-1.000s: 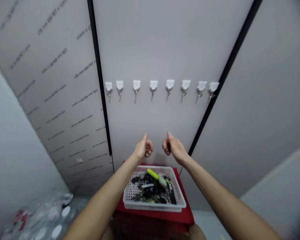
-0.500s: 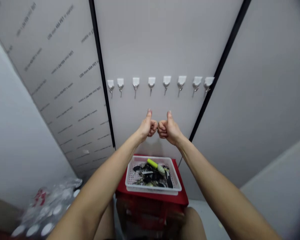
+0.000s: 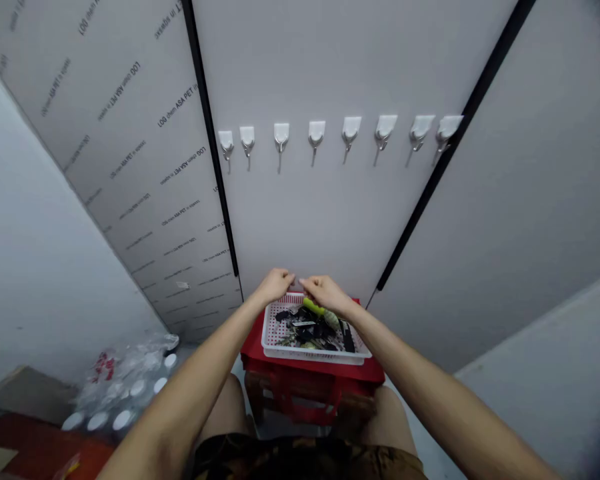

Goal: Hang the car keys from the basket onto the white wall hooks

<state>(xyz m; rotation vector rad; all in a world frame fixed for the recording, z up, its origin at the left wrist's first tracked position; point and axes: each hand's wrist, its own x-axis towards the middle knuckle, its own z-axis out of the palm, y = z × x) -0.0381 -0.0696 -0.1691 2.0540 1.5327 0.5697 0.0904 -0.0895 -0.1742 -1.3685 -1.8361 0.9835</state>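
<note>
My left hand (image 3: 276, 285) and my right hand (image 3: 325, 293) hover over the far side of a white plastic basket (image 3: 316, 355), fingers curled in, tips pointing at each other with a small gap between. No object shows in either hand. Inside the basket lies a heap of small dark and clear pieces (image 3: 305, 330), too jumbled to name. A yellow-green handled item (image 3: 313, 307) with a pale ribbed end rests on top, partly behind my right hand.
Several white adhesive hooks (image 3: 316, 137) run in a row along the grey wall panel. Under the basket, a red cloth (image 3: 253, 343) covers a wooden stool (image 3: 355, 410). Plastic-wrapped bottles (image 3: 130, 393) and a cardboard box (image 3: 30, 397) stand at lower left.
Both hands have dropped from in front of the wall to the basket's far rim. Their upright thumbs have turned inward. The view has shifted, so the hooks appear higher.
</note>
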